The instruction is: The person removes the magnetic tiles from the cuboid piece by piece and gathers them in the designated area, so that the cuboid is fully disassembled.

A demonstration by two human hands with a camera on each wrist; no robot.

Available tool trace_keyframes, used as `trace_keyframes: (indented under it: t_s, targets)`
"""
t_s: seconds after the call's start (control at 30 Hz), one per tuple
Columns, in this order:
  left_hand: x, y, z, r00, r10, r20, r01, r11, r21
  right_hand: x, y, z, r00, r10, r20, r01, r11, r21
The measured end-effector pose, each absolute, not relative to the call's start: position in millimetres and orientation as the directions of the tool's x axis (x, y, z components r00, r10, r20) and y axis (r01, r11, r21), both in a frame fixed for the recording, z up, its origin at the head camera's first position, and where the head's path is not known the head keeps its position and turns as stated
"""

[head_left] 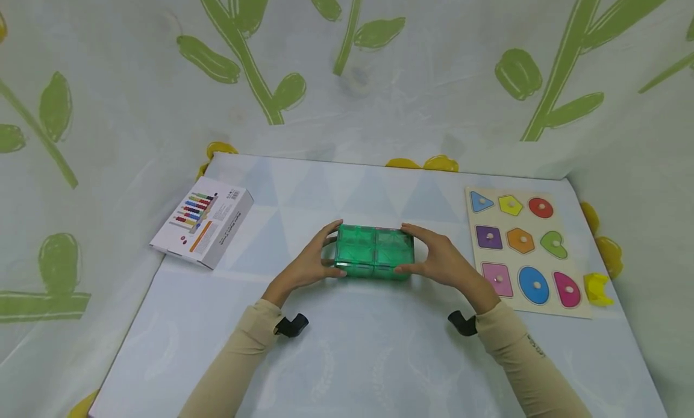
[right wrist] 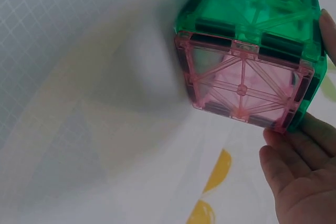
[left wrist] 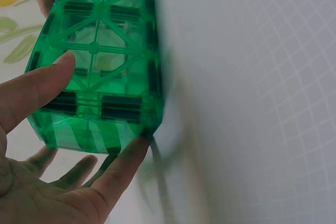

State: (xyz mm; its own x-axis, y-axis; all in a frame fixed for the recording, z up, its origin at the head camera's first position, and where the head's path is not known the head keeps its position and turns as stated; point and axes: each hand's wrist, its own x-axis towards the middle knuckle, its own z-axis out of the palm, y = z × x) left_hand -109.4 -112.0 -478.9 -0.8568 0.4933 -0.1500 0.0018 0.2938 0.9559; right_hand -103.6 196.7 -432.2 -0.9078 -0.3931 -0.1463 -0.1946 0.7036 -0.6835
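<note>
A box built of clear green magnetic tiles (head_left: 374, 249) is between both hands at the middle of the table. My left hand (head_left: 306, 264) grips its left end, with the thumb on the near face and fingers on the far side. At the right end, my right hand (head_left: 441, 258) holds it the same way. In the right wrist view a pink magnetic tile (right wrist: 247, 85) closes one end of the box. The left wrist view shows the left thumb (left wrist: 37, 93) against a green face. Whether the box touches the table cannot be told.
A white box with an abacus picture (head_left: 203, 222) lies at the back left. On the right is a wooden shape-puzzle board (head_left: 526, 225) with knobbed pieces, and beside it a yellow object (head_left: 598, 289). A leaf-patterned curtain (head_left: 379, 105) hangs behind the table (head_left: 347, 364).
</note>
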Motion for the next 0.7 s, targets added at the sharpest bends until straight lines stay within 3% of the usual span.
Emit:
trace_keyframes:
  t_s: [0.4, 0.7]
  targets:
    - [-110.2, -110.1, -476.5, -0.858, 0.492, -0.151, 0.008, 0.306, 0.952, -106.4, 198.5, -432.4, -0.91, -0.394, -0.128, -0.197, 0.685, -0.701]
    - [-110.8, -109.3, -477.7, -0.86, 0.488, -0.152, 0.0, 0.299, 0.954, -108.5, 199.0, -430.7, -0.912, -0.397, -0.108, -0.238, 0.723, -0.649]
